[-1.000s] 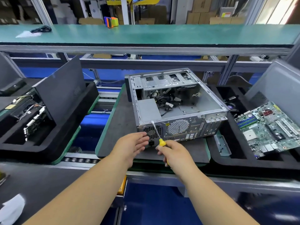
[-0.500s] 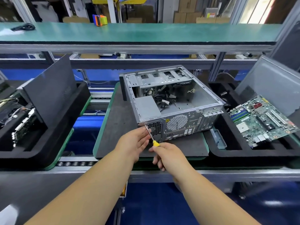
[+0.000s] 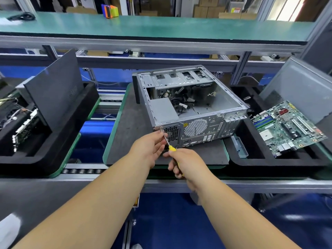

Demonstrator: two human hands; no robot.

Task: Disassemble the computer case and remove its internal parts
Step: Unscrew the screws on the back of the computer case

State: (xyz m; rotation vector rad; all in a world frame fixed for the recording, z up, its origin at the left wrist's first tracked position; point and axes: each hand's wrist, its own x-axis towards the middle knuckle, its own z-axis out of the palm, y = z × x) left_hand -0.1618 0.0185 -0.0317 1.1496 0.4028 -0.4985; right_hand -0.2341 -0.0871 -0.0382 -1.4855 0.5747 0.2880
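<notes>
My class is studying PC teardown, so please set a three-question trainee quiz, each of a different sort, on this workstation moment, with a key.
1. True or false: the motherboard is still mounted inside the computer case.
2. Multiple choice: the screwdriver tip meets the case at A) the top drive bays, B) the near left corner of the rear panel, C) the round fan grille.
3. Fill in: the right hand grips the screwdriver's ____ handle while the left hand steadies the shaft.

Key
1. False: it lies in the black foam tray to the right of the case.
2. B
3. yellow
</notes>
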